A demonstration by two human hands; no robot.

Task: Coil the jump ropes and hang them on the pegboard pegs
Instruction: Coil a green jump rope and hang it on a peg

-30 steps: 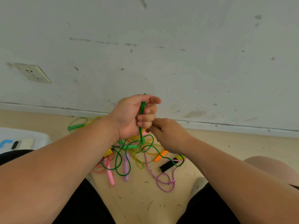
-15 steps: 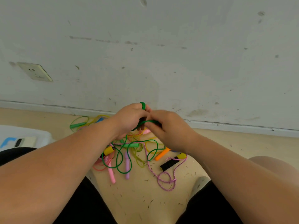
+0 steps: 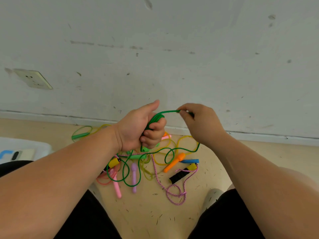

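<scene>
My left hand [image 3: 138, 125] is closed in a fist around a bunch of loops of the green jump rope [image 3: 156, 118], held above the floor. My right hand [image 3: 201, 121] pinches a strand of that same green rope and holds it out to the right of the fist. The rest of the green rope trails down in loose curls [image 3: 172, 152] onto the floor. Beneath my hands lies a tangle of other jump ropes: a pink handle [image 3: 117, 187], a purple handle [image 3: 134, 176], an orange handle [image 3: 174, 162], a black-and-yellow handle [image 3: 183, 173] with a pink braided cord [image 3: 174, 194].
I sit on a beige floor [image 3: 155, 214] littered with small specks, facing a scuffed white wall [image 3: 172, 57] with a socket [image 3: 33, 79] at the left. Another green handle [image 3: 80, 135] lies near the baseboard. A white bin [image 3: 24, 149] holding a phone sits at the far left.
My hands, pressed together half a second ago, have separated. My right hand has drawn a strand of green rope out to the right while my left fist keeps the loops.
</scene>
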